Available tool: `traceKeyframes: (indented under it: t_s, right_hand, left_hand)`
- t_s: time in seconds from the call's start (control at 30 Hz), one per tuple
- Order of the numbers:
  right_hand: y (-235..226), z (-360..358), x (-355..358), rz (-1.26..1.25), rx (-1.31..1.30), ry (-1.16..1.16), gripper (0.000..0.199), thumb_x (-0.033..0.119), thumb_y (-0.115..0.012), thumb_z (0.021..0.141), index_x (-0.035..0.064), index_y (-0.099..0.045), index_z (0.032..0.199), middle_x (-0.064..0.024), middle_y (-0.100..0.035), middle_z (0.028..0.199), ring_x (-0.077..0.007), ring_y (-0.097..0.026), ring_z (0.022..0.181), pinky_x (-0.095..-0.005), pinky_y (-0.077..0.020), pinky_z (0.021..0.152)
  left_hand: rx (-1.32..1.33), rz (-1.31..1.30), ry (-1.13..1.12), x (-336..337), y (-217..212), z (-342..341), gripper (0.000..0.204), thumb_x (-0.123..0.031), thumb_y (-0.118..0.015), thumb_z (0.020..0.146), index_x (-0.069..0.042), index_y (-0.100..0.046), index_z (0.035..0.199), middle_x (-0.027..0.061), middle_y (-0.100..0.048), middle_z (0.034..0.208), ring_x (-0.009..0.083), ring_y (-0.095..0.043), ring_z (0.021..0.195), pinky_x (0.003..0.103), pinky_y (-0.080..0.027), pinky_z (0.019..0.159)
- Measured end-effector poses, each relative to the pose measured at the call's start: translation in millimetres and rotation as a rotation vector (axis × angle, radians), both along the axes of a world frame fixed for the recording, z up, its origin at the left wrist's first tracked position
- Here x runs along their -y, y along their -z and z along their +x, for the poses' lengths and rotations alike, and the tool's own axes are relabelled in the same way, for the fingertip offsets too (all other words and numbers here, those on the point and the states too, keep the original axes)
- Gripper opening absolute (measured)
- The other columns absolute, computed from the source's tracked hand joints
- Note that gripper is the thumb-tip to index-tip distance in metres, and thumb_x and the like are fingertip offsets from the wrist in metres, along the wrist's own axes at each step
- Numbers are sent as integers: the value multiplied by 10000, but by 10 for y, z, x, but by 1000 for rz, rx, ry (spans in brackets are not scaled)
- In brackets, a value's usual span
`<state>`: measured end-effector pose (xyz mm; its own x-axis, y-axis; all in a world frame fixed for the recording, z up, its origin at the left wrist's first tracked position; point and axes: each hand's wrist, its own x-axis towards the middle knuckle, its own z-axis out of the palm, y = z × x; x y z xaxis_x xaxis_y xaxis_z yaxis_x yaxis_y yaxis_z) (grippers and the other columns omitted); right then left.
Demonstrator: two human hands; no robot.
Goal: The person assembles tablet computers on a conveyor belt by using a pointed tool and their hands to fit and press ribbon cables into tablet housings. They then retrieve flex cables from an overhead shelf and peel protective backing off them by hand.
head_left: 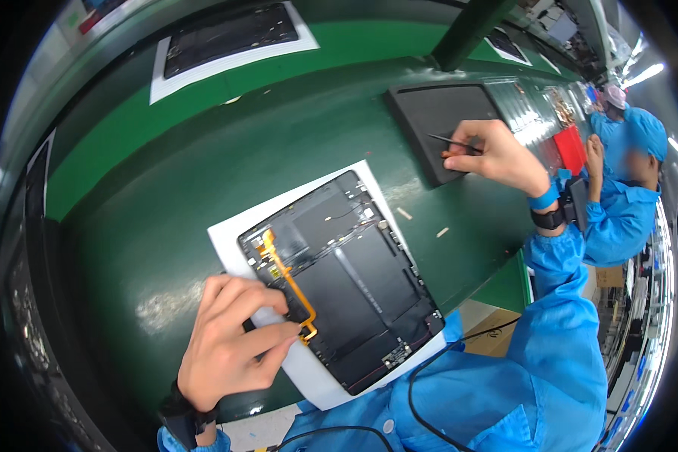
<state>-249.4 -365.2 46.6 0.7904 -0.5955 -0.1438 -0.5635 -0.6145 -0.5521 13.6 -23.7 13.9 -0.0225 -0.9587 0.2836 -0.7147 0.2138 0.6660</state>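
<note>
An opened tablet (346, 279) with dark inner parts lies tilted on a white sheet (230, 237) on the green bench. An orange flex cable (297, 290) runs along its left side. The thumb and forefinger of my left hand (230, 339) close on the cable's lower end, at the tablet's edge. To the right, my right hand (497, 154) grips thin dark tweezers (448, 139), pointing left over a black foam tray (429, 113). A small orange-brown bit (447, 154) shows by its fingertips; what it is cannot be made out.
Another dark tablet panel (230, 38) rests on white sheeting on the far ledge. A green post (471, 34) rises behind the tray. Small pale scraps (404, 214) lie between tablet and tray. At right, a co-worker in blue (625, 218) sits near a red bin (570, 149).
</note>
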Motion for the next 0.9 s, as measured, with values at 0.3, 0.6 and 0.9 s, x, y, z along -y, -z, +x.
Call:
traceKeyframes:
  t_s: [0.3,0.6,0.9]
  right_hand:
    - [-221,221,-783,76,287,111,166,139,-737,910,-19,-695,938,-97,-689,765,-150,-643,623,-287,-493,569]
    - [221,850,-1779,377,281,-572,231,21,-760,835,-24,-676,1045,-144,-644,863,-288,-660,669,-369,-518,587]
    - [248,882,-1933,130,267,-663,303,-16,-736,786,-2,-667,1080,-109,-604,843,-281,-620,626,-349,-521,543]
  left_hand:
    - [-110,-15,3,29,102,47,244,-18,-810,598,-89,-765,827,54,-664,989,282,-594,927,403,-426,848]
    - [-35,-62,-89,21,206,218,281,-74,-847,620,-83,-746,882,36,-663,1056,273,-572,984,410,-417,871]
    - [-72,-86,-143,-74,278,213,199,-120,-830,680,-101,-742,858,-9,-665,1050,237,-560,1025,382,-400,886]
